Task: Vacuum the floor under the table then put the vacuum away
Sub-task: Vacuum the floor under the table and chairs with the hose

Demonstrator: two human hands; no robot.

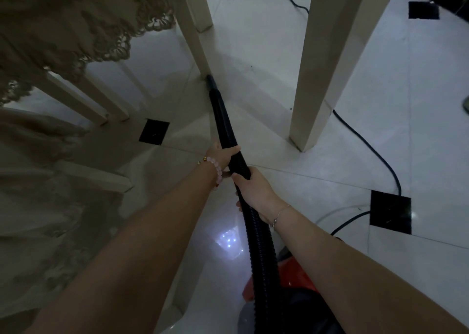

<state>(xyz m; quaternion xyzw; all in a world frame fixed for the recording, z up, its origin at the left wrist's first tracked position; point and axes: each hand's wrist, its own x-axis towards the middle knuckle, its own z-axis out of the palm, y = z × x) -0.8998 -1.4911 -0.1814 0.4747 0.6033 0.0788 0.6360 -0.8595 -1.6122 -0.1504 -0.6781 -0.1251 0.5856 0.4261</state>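
Vacuum hose [223,115]: black and ribbed, held in both hands. It runs from the red vacuum body [291,278] at the bottom edge of view, away from the person, to the floor under the table.

Orientation: the long axis lies nearly straight ahead, leaning slightly left and sloping down toward its far end. The nozzle [211,82] points forward and down. Its tip sits at the white tiled floor [266,54], right at the foot of a table leg [198,41] (actual contact with the leg cannot be confirmed).

Left hand [220,156]: the forward of the two, with its fingers wrapped round the hose and a bead bracelet at the wrist.

Right hand [253,189]: just behind the left, with fingers and thumb curled round the hose. The two hands are close together.

Step in hand: judged to be the vacuuming stage, working the floor around the leg. Putting the vacuum away has not begun.

Next move, as judged: draw the nozzle back from the leg and sweep it sideways toward the second leg [327,67], with the tip low on the tiles and both grips firm.

Points to watch: the lace tablecloth [76,29] hangs at the left and could be drawn in. A black cord [368,140] trails on the floor past the second leg.
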